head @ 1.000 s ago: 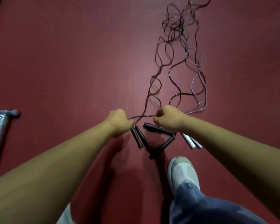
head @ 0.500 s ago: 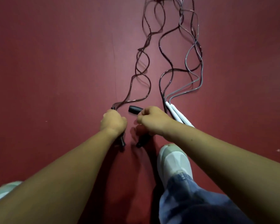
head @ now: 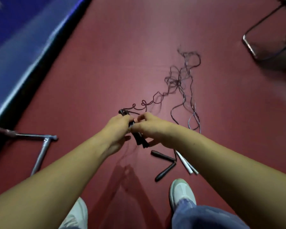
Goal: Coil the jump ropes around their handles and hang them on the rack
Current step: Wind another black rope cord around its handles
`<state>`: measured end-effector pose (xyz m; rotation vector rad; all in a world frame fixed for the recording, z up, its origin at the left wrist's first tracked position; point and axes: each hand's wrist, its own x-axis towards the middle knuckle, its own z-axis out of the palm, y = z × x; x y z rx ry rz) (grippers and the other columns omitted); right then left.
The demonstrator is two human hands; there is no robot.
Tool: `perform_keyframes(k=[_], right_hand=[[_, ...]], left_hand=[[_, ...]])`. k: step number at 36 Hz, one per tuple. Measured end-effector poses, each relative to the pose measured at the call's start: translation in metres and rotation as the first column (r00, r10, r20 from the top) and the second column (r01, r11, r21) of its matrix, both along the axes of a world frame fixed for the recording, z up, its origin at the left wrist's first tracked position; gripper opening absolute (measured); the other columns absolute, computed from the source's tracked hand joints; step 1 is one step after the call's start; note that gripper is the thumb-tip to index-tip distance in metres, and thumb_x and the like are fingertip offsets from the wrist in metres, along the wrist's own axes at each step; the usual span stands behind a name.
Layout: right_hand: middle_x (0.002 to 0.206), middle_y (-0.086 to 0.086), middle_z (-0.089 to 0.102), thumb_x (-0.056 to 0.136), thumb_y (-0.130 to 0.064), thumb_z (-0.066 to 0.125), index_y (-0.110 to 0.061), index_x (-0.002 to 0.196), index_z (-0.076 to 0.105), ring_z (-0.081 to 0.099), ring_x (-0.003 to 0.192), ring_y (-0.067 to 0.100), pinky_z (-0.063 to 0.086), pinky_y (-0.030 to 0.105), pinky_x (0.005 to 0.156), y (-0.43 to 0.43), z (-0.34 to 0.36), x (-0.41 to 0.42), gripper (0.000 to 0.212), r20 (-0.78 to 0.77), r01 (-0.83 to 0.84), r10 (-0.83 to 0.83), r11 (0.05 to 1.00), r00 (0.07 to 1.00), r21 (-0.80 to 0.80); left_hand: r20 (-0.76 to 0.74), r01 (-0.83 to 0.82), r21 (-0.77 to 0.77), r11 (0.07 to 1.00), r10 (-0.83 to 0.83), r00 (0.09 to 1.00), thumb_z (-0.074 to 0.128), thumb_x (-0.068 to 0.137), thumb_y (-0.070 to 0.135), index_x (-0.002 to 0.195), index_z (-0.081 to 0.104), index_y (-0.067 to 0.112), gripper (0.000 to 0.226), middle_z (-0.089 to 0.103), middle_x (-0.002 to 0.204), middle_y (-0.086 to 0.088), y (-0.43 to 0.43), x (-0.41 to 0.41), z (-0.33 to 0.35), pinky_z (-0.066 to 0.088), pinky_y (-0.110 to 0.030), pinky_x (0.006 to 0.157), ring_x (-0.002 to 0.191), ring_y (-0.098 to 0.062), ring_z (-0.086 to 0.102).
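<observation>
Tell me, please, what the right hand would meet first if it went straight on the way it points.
Probably the handles held between both hands, which the right hand grips; just beyond lies the left hand.

The left hand [head: 118, 124] and right hand [head: 149, 126] cover most of the black handles [head: 139, 139]. The white handles [head: 186, 163] vanish under the right forearm [head: 221, 154], and the far rope tangle [head: 178, 80] is blurred.

The dark red floor [head: 106, 63] carries a tangle of ropes [head: 178, 81], two dark handles [head: 163, 157] meeting in a V, and two white handles [head: 186, 164] just beside them. A pipe frame [head: 43, 149] lies left, a blue mat [head: 15, 38] far left, a chair base [head: 249, 47] far right.
</observation>
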<state>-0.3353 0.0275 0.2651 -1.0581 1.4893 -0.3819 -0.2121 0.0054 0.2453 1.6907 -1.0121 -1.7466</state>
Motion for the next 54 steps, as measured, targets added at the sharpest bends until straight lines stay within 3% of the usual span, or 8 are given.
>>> perform_keyframes(k=[4, 14, 21, 27, 31, 39, 51, 54], right_hand=[[0.101, 0.021, 0.072, 0.094, -0.009, 0.05, -0.014, 0.1, 0.053, 0.074, 0.087, 0.035, 0.062, 0.055, 0.077, 0.031, 0.062, 0.035, 0.009, -0.013, -0.028, 0.026, 0.991, 1.0, -0.135], [0.067, 0.007, 0.046, 0.09, -0.004, 0.044, -0.014, 0.093, 0.05, 0.048, 0.044, 0.017, 0.037, 0.022, 0.043, 0.117, 0.102, 0.061, 0.012, 0.135, -0.008, 0.026, 0.992, 0.991, -0.129], [0.059, -0.001, 0.04, 0.102, -0.022, 0.058, -0.021, 0.083, 0.046, 0.031, 0.044, 0.012, 0.028, 0.022, 0.042, 0.119, 0.123, 0.056, 0.023, 0.279, 0.014, 0.034, 0.986, 0.96, -0.168], [0.051, 0.004, 0.046, 0.105, -0.021, 0.048, -0.012, 0.078, 0.045, 0.047, 0.041, 0.023, 0.046, 0.031, 0.046, 0.108, 0.134, 0.05, 0.029, 0.235, -0.049, 0.084, 0.988, 0.968, -0.149], [0.058, 0.006, 0.052, 0.107, -0.021, 0.046, -0.008, 0.085, 0.049, 0.052, 0.046, 0.02, 0.049, 0.03, 0.044, 0.107, 0.138, 0.051, 0.025, 0.31, -0.045, 0.073, 0.994, 0.948, -0.097], [0.069, 0.006, 0.044, 0.102, -0.015, 0.059, 0.004, 0.108, 0.061, 0.035, 0.049, 0.012, 0.031, 0.023, 0.043, 0.102, 0.131, 0.036, 0.02, 0.375, 0.026, 0.011, 0.995, 0.927, -0.093], [0.068, 0.01, 0.052, 0.103, -0.022, 0.058, -0.005, 0.093, 0.056, 0.046, 0.047, 0.018, 0.04, 0.026, 0.045, 0.106, 0.129, 0.035, 0.019, 0.087, -0.07, 0.092, 0.97, 0.992, -0.232], [0.065, 0.008, 0.047, 0.105, -0.022, 0.054, -0.011, 0.083, 0.055, 0.045, 0.049, 0.021, 0.04, 0.032, 0.05, 0.104, 0.13, 0.037, 0.025, 0.141, -0.023, 0.053, 0.978, 0.989, -0.207]], left_hand=[[-0.075, -0.05, -0.072, 0.996, 0.045, 0.996, 0.051, 0.101, 0.014, 0.099, 0.059, 0.011, 0.009, 0.067, 0.095, -0.013, 0.031, 0.013, 0.062, 0.052, -0.035, 0.069, 0.084, -0.025, 0.065], [0.316, 0.257, -0.249, 0.934, -0.172, 0.933, 0.046, 0.079, 0.037, 0.093, 0.075, 0.018, 0.038, 0.074, 0.099, -0.013, 0.104, 0.083, 0.118, 0.055, -0.045, 0.076, 0.086, -0.03, 0.065], [0.509, 0.27, -0.624, 0.733, 0.12, 0.852, 0.056, 0.087, 0.015, 0.068, 0.066, 0.008, 0.023, 0.066, 0.075, -0.009, 0.1, 0.089, 0.133, 0.051, -0.042, 0.065, 0.072, -0.026, 0.061], [0.017, 0.232, -0.604, 0.763, -0.278, 0.96, 0.048, 0.084, 0.024, 0.12, 0.067, 0.025, 0.04, 0.066, 0.126, 0.004, 0.079, 0.094, 0.123, 0.043, -0.018, 0.1, 0.123, -0.005, 0.056], [-0.252, 0.15, -0.509, 0.848, -0.314, 0.915, 0.049, 0.091, 0.024, 0.105, 0.07, -0.001, 0.036, 0.073, 0.098, -0.016, 0.079, 0.084, 0.125, 0.054, -0.034, 0.089, 0.096, -0.024, 0.069], [0.25, 0.379, -0.61, 0.696, -0.285, 0.925, 0.044, 0.106, 0.041, 0.069, 0.063, 0.013, 0.05, 0.058, 0.057, 0.004, 0.077, 0.089, 0.127, 0.041, -0.027, 0.059, 0.056, -0.012, 0.05], [0.196, 0.355, -0.588, 0.727, -0.297, 0.934, 0.058, 0.1, 0.041, 0.074, 0.074, 0.026, 0.034, 0.046, 0.059, -0.002, 0.081, 0.09, 0.127, 0.034, -0.03, 0.057, 0.057, -0.016, 0.04], [0.033, 0.238, -0.585, 0.775, -0.271, 0.962, 0.057, 0.1, 0.035, 0.083, 0.074, 0.008, 0.036, 0.047, 0.064, -0.013, 0.08, 0.087, 0.129, 0.032, -0.036, 0.058, 0.061, -0.023, 0.037]])
